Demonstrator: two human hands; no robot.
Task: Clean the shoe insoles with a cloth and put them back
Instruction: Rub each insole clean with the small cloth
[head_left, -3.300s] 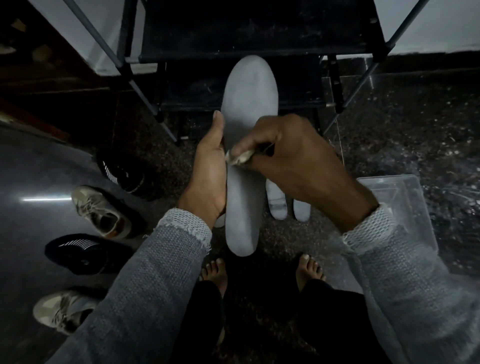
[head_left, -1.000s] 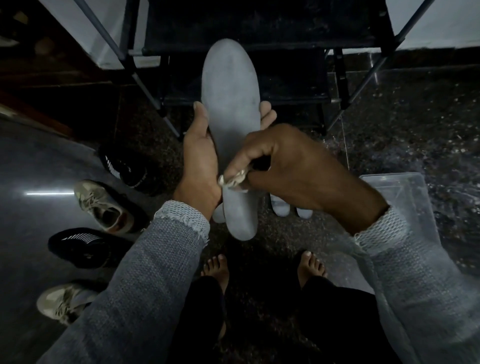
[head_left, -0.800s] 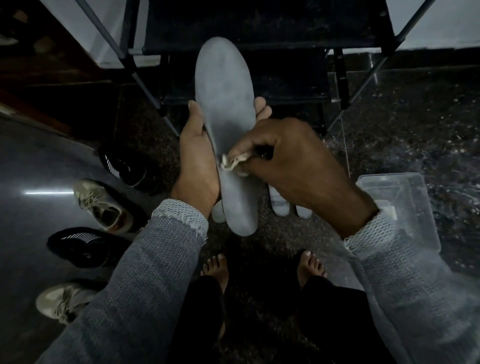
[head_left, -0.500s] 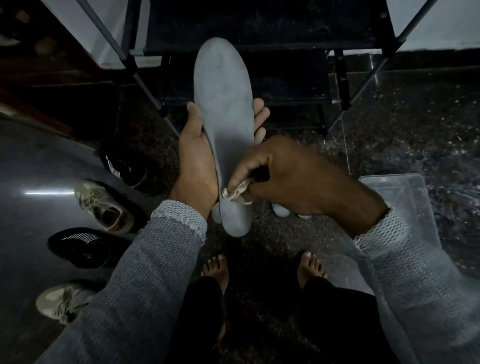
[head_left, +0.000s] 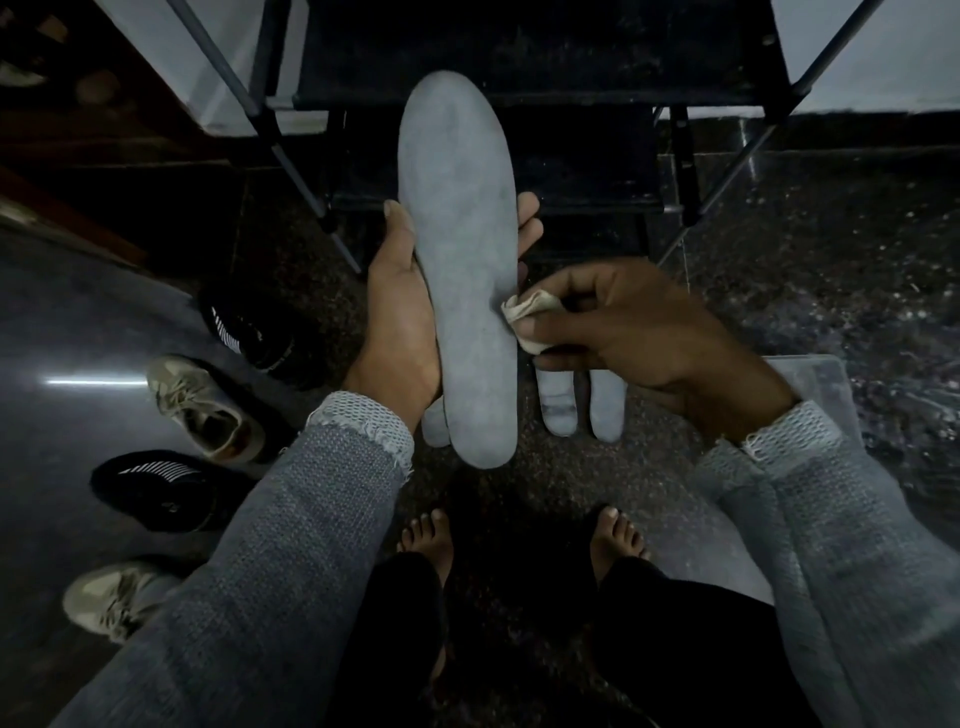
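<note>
Looking down past our own sleeves, we find much of the scene dim and partly masked. Our left hand wraps the grey insole from beneath, thumb along its left edge and fingertips curling up past its right edge, so the palm side of the grip is hidden behind the insole itself. Our right hand pinches a small pale cloth between thumb and fingers; the cloth touches the insole's right edge about midway along its length, and most of the cloth is bunched inside the fingers where we cannot make out its shape. More insoles lie on the floor below, only their heel ends showing beneath our right hand, and another pale end peeks out beside our left wrist.

We stand barefoot on a dark speckled floor, which turns smooth and glossy toward the left, with a streak of reflected light. Ahead stands a dark metal shoe rack against a pale wall, its upper part cut off by the frame.

On the left, four shoes sit apart from one another: two black shoes with white stripes and two beige sneakers, the nearest partly covered by our left sleeve. A clear plastic box rests on the floor at right, largely hidden behind our right sleeve.
</note>
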